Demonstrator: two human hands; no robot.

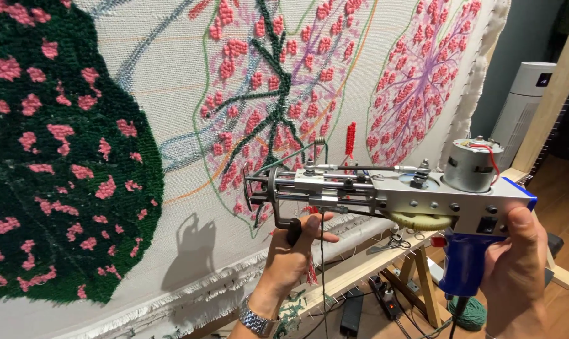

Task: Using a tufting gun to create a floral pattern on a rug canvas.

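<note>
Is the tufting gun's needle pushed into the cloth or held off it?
Cannot tell for sure. The tufting gun is level, its tip right at the stretched cloth, but the contact is not clearly visible.

Open air lies between the white backing cloth with tufted green and pink leaf shapes [171, 81] and the person, so a hand could pass freely across the upper and left field. The lower right is crowded: the silver and blue tufting gun [397, 191], gripped by the left hand [292, 251] at its front handle and the right hand [516, 263] at its rear grip, spans it, with dark yarn [323, 263] hanging below. Beneath, the pale wooden frame rail [366, 263], trestle legs [422, 285], a black power strip [385, 298] and a green yarn ball [469, 314] block passage, while a white tower fan [523, 103] stands at the right edge.
</note>
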